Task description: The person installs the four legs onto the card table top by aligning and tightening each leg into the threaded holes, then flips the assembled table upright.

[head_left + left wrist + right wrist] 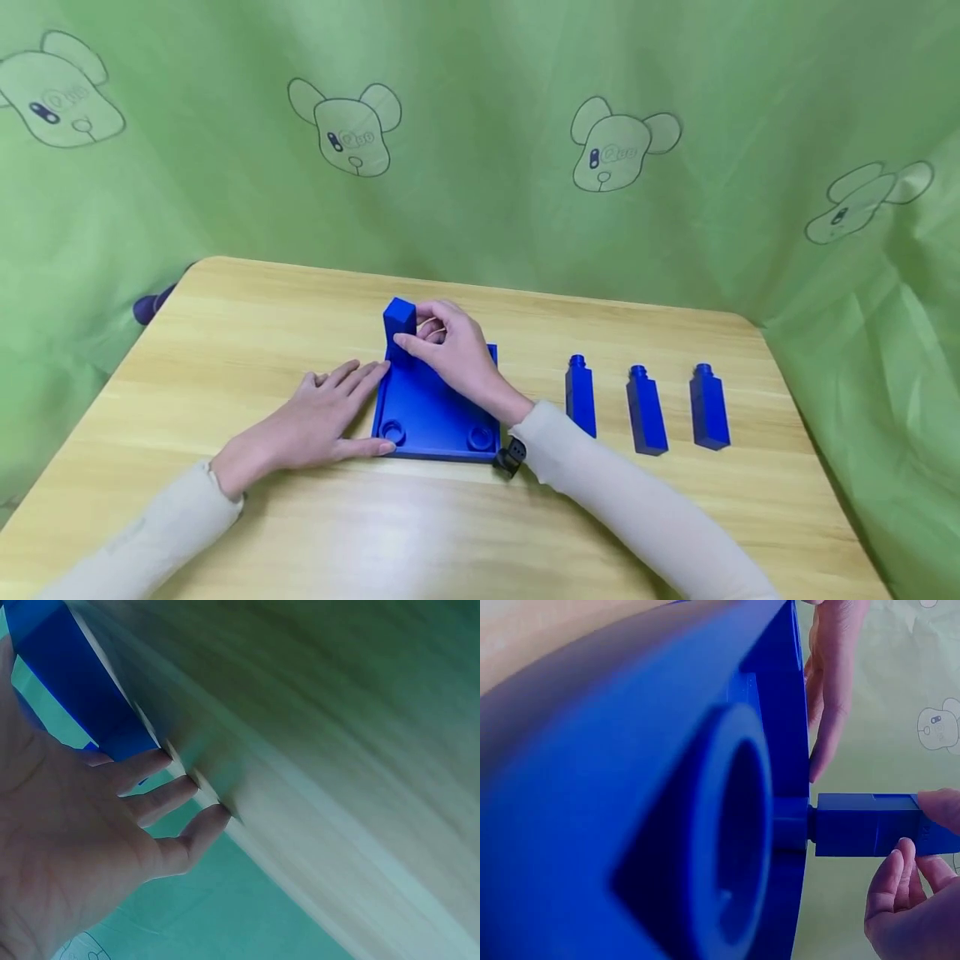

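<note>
A square blue tabletop piece (435, 408) with a raised rim lies underside up, round sockets showing at its two near corners. Between thumb and fingers my right hand (467, 354) pinches a square blue leg (401, 319), upright over the far left corner. In the right wrist view the narrow end of this leg (847, 825) meets the socket there. My left hand (311, 423) lies beside the left rim with fingers extended. Its thumb touches the near left corner and its fingertips are at the left side. The left wrist view shows these fingers (161, 799) nearly straight against the wooden table.
To the right lie three more blue legs, a left one (580, 396), a middle one (647, 412) and a right one (709, 408), threaded ends pointing away. A green curtain (480, 208) hangs behind the wooden table (300, 533).
</note>
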Tool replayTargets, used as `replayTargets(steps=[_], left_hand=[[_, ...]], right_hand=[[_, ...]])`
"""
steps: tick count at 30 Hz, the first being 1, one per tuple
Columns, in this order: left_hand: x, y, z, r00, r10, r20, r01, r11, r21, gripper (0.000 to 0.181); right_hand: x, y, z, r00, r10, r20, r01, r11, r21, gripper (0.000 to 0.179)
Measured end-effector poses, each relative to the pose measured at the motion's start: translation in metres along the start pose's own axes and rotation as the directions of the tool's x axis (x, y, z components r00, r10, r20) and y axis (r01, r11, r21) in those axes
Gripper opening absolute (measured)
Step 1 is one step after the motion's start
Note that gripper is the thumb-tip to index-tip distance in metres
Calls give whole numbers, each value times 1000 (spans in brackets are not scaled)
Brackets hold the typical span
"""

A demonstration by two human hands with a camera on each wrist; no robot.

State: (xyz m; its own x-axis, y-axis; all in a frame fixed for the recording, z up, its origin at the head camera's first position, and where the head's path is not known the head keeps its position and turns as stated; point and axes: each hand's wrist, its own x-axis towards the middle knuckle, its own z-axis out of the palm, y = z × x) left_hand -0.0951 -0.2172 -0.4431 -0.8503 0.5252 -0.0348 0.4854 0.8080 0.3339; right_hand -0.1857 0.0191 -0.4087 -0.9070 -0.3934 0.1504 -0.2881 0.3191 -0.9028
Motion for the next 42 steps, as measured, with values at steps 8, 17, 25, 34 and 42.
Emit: replayTargets(steps=[8, 17, 25, 34, 42], left_hand=[[-2, 0, 2, 1000, -9, 7, 10, 1000, -13, 111], [-1, -1, 0, 1000, -11, 5, 11, 1000, -6, 111], [-2, 1, 0, 1000, -3, -3, 3, 1000, -5, 111], [-2, 0, 1, 1000, -5, 1, 5, 1000, -11, 111], [-2, 1, 1, 1000, -6, -4, 6, 1000, -13, 111]], right_hand=[[0, 3, 0, 1000, -1, -6, 1, 1000, -2, 35], [5, 3, -1, 1000, -12, 13, 12, 1000, -23, 41], [5, 1, -1, 998, 2, 55, 0, 999, -38, 51], [2, 3, -2, 999, 22, 27, -22, 1000, 1, 32], [2, 2, -2, 1000, 8, 10, -7, 998, -62, 36]])
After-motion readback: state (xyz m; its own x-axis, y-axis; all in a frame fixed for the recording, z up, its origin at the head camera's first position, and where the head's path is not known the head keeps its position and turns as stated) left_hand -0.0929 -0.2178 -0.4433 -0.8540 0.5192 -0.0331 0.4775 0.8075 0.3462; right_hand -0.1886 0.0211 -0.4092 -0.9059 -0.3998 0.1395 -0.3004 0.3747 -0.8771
